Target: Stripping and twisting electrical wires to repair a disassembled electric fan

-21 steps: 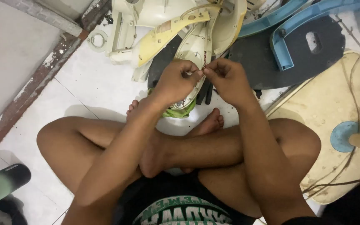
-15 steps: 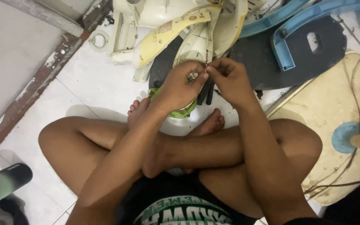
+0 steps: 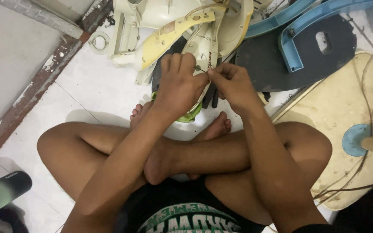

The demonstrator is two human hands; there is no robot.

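I sit cross-legged on a white tiled floor. My left hand (image 3: 178,86) and my right hand (image 3: 232,84) meet in front of me, fingertips pinched together on a thin wire or small metal part (image 3: 200,69) that is too small to make out. Under my left hand lies a green-rimmed round piece (image 3: 189,115), mostly hidden. Just beyond the hands stand cream and yellowed plastic housing parts (image 3: 173,30) of a taken-apart appliance, with dark tool handles (image 3: 213,97) between them and my feet.
A dark grey plate with blue plastic frames (image 3: 290,47) lies at the upper right. A yellowed round base with a blue disc and thin cables (image 3: 352,140) sits to the right. A worn door sill (image 3: 35,90) runs along the left. A dark cylinder (image 3: 3,192) lies at the lower left.
Both hands have stayed pinched together and shifted slightly up and away from my body, toward the cream housing. My legs have not moved.
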